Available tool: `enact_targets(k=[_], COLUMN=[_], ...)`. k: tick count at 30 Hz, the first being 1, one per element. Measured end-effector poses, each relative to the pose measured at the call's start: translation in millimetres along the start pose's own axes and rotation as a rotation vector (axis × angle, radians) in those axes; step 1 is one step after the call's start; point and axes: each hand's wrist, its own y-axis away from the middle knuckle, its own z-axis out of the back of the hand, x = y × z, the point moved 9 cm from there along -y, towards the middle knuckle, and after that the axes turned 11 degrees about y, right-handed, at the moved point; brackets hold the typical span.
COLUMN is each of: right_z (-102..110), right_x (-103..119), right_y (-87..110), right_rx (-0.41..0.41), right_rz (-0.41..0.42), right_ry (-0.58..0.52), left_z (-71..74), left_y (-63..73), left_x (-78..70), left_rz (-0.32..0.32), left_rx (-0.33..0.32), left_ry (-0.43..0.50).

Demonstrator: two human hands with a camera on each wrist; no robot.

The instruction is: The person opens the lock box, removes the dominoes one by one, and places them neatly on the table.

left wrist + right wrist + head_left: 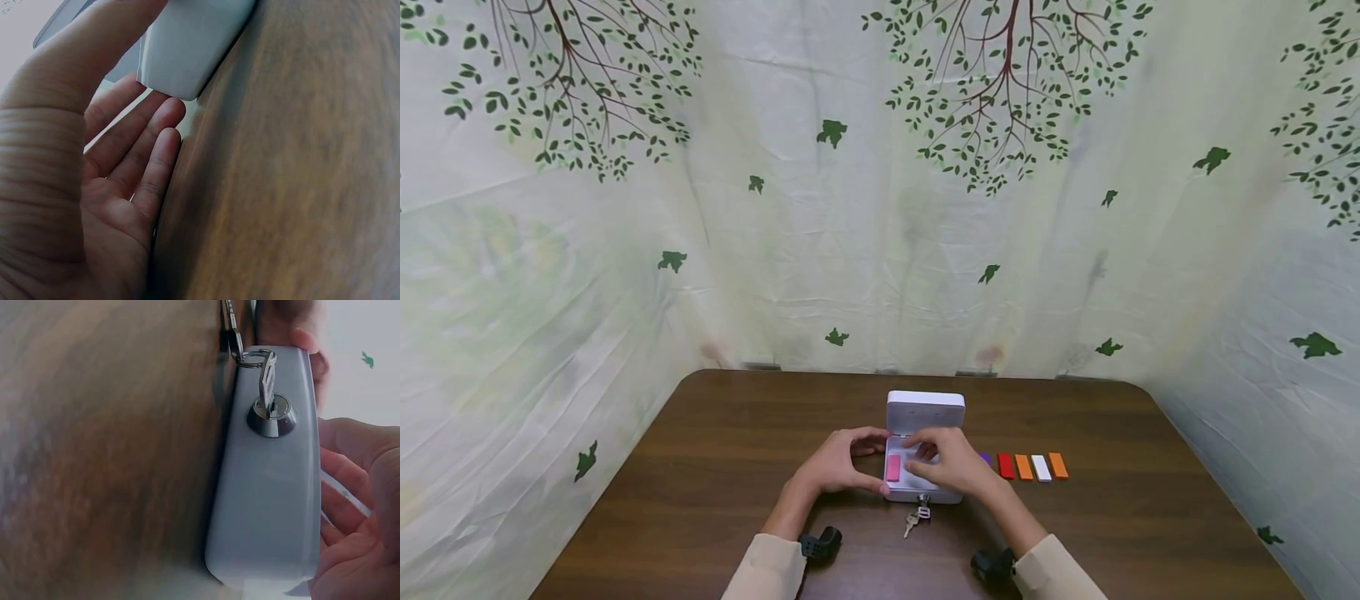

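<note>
A white lockbox (898,493) stands on the table with its lid (925,412) raised. Inside, against the left wall, lies a pink block (892,468). My left hand (838,462) holds the box's left side, thumb at the front corner and fingers toward the back. Over the inside of the box hovers my right hand (951,462), bent, its thumb and index fingertip apart with the box floor visible between them. Nothing shows in that hand, though part of its underside is hidden. A key (267,384) sits in the front lock (275,415), with another key (912,522) hanging from its ring.
Right of the box stretches a row of blocks: purple (986,458), partly hidden by my right hand, then red (1005,466), orange (1024,467), white (1041,467) and another orange block (1058,465). A leaf-print curtain (910,250) hangs behind the brown table (737,433).
</note>
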Motion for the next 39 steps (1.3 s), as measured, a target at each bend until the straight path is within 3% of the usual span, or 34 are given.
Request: enact_targets(k=[16,29,39], right_z=[-12.6,-25.8,-26.2], right_x=[5.0,-3.3,2.8], right_y=[-2.8,-9.9,-13.5], right_rx=[0.028,0.109,0.097], right_rz=[0.0,-0.054,-0.054], right_ry=[0.057,0.142,0.167], left_z=[-0.1,0.9,0.9], left_y=[0.5,-0.4,-0.5], left_x=[3.1,3.8,5.7], left_rz=[0.012,0.009,0.015], left_rx=[0.003,0.004,0.007], left_ry=[-0.016,-0.035,-0.029])
